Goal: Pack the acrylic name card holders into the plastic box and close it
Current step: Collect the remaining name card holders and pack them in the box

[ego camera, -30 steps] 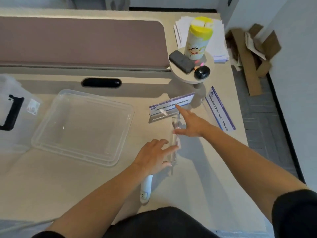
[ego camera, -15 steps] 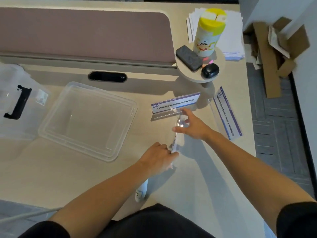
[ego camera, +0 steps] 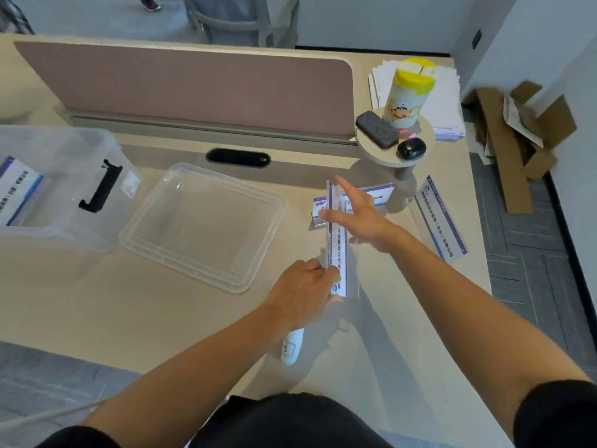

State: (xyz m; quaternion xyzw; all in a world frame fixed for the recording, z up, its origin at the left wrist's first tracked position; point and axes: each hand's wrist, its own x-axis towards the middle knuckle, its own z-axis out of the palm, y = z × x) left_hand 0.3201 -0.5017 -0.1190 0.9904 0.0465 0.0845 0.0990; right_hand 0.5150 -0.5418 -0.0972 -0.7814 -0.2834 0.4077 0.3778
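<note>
Both hands hold one long acrylic name card holder [ego camera: 338,253] a little above the desk, its purple-and-white card facing right. My left hand [ego camera: 302,291] grips its near end. My right hand [ego camera: 360,218] pinches the far end, thumb on the left side and index finger stretched along the top. A second holder [ego camera: 381,194] stands just behind my right hand, and a third holder [ego camera: 440,218] lies flat at the right. The clear plastic box [ego camera: 64,176] with a black latch sits at the far left with a holder [ego camera: 17,189] inside. Its clear lid [ego camera: 203,224] lies beside it.
A white marker [ego camera: 291,347] lies under my left wrist. A small round shelf [ego camera: 420,140] at the back right carries a yellow-capped canister [ego camera: 408,92] and two black items. Papers lie behind it, a pink divider [ego camera: 193,85] spans the back, and cardboard sits on the floor.
The holder between my hands has come up off the desk and turned so its printed card shows. The view has tilted, bringing the box fully into sight at the left.
</note>
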